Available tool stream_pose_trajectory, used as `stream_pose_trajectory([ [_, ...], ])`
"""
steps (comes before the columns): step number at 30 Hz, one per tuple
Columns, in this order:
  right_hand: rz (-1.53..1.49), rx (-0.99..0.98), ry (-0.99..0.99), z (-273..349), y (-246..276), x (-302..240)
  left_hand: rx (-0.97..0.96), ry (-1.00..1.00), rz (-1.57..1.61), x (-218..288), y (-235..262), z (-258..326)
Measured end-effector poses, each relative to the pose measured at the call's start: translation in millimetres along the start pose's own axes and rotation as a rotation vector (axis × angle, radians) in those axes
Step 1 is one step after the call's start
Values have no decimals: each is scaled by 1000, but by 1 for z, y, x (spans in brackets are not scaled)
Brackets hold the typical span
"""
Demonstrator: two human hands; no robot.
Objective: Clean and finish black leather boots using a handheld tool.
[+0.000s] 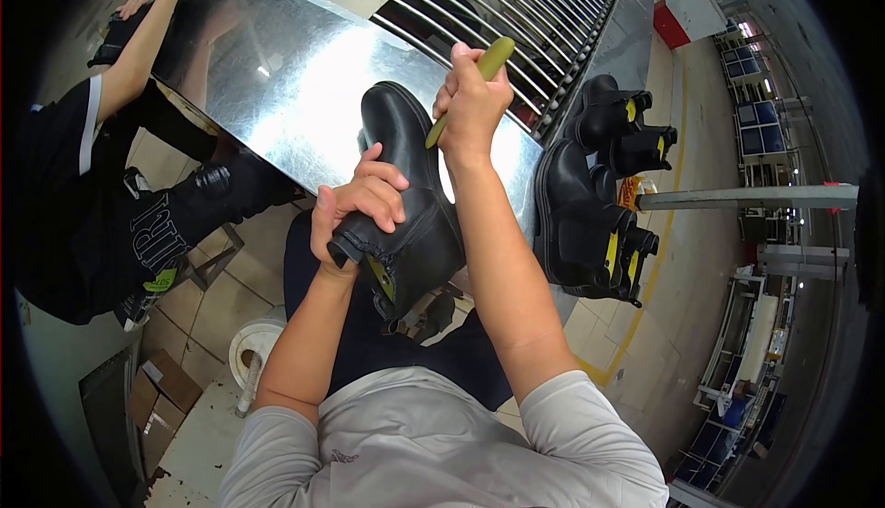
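Observation:
A black leather boot (pixel 406 171) lies on its side in front of me, its toe toward the metal table and its opening toward my body. My left hand (pixel 364 199) grips the boot at the shaft near the ankle. Inside the opening shows a yellow-green lining. My right hand (pixel 475 102) is closed around an olive-green flat stick (pixel 496 58), whose tapered lower end meets the boot's edge near the sole. What the stick's tip does there is too small to tell.
The shiny metal table (pixel 277 65) meets a roller conveyor (pixel 516 10) at the far side. Several black boots (pixel 576 213) stand on the right. Another person's arm (pixel 134 65) reaches in at the left. A cardboard box (pixel 164 397) sits on the floor at lower left.

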State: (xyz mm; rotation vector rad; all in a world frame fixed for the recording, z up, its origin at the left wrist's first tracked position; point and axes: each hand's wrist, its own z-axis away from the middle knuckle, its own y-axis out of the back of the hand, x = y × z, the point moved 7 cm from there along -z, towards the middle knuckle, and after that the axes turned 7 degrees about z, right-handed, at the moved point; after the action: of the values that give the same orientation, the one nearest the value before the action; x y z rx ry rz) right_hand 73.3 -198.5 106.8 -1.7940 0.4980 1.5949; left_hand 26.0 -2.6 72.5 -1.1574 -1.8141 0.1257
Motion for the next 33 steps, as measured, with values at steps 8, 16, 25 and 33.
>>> stream_pose_trajectory([
  [8, 4, -25, 97, -21, -29, -8, -37, 35, -9, -2, -1, 0],
  [16, 9, -115, 196, -17, -19, -15, 579, -115, -521, -6, 21, -43],
  [25, -121, -280, 129, 4, -11, -16, 298, 281, -125, -92, 85, -77],
  [33, -319, -249, 137, 3, 12, -13, 285, 251, -191, -95, 82, -82],
])
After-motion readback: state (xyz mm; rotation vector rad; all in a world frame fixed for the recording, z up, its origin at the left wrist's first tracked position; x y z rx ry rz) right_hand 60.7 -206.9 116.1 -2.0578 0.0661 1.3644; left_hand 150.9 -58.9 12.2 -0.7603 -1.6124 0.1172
